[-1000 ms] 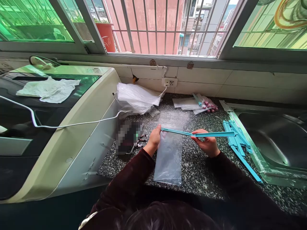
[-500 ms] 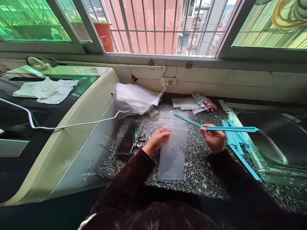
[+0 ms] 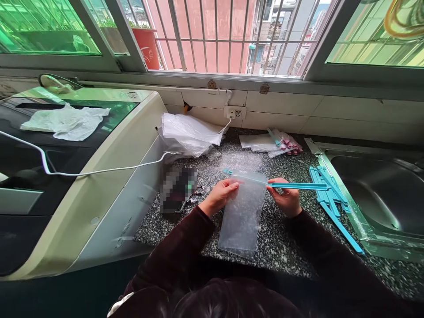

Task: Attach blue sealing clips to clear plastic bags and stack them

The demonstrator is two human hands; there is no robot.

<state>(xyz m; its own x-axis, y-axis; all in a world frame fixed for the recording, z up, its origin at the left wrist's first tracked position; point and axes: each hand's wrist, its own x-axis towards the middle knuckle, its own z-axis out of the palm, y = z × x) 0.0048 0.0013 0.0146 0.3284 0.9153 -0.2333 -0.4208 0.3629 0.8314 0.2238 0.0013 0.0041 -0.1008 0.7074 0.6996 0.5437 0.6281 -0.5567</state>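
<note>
My left hand (image 3: 221, 196) pinches the upper left side of a clear plastic bag (image 3: 243, 216), which hangs over the speckled counter. In my right hand (image 3: 285, 197) is a blue bag sealing clip (image 3: 300, 186), unfolded at its hinge near my fingers. One arm of the clip points right; the other runs behind the bag's top, its tip showing at the upper left. My right fingertips are at the bag's upper right edge. Several more blue clips (image 3: 326, 187) lie in a pile to the right, beside the sink.
A sink (image 3: 380, 194) is at the right. Behind stand a stack of clear bags (image 3: 190, 132) and bags with pink-ended clips (image 3: 288, 145). A blurred dark object (image 3: 177, 190) lies left of my hand. A white cable (image 3: 132, 169) crosses from a machine (image 3: 112, 154) with a cloth on it.
My right hand has moved left with the clip, bringing one arm behind the bag's top. The bag has tilted, its top shifting right. The view has shifted slightly.
</note>
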